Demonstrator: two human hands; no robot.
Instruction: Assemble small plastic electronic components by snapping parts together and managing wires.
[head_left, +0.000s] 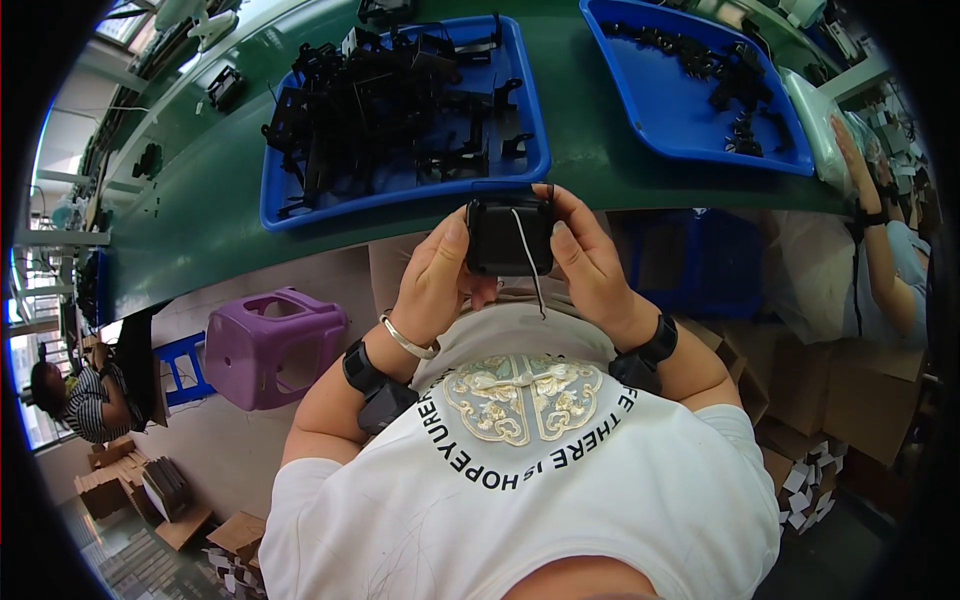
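Note:
Between my two hands, just off the table's near edge, is a black box-shaped plastic part (497,240) with a thin white cable (527,250) hanging down its front. My left hand (440,265) is closed on its left side, thumb on the front and some fingers beneath. Along the right side, my right hand (588,250) grips it too, thumb against the edge and a finger at the top corner. Right behind it stands a blue tray (400,203) heaped with black plastic brackets (370,110).
A second blue tray (720,155) with small black parts lies at the far right of the green table (200,195). A purple stool (270,345) stands at left. Cardboard boxes (850,390) are at right, near another person's arm (880,240). Another person (95,390) sits far left.

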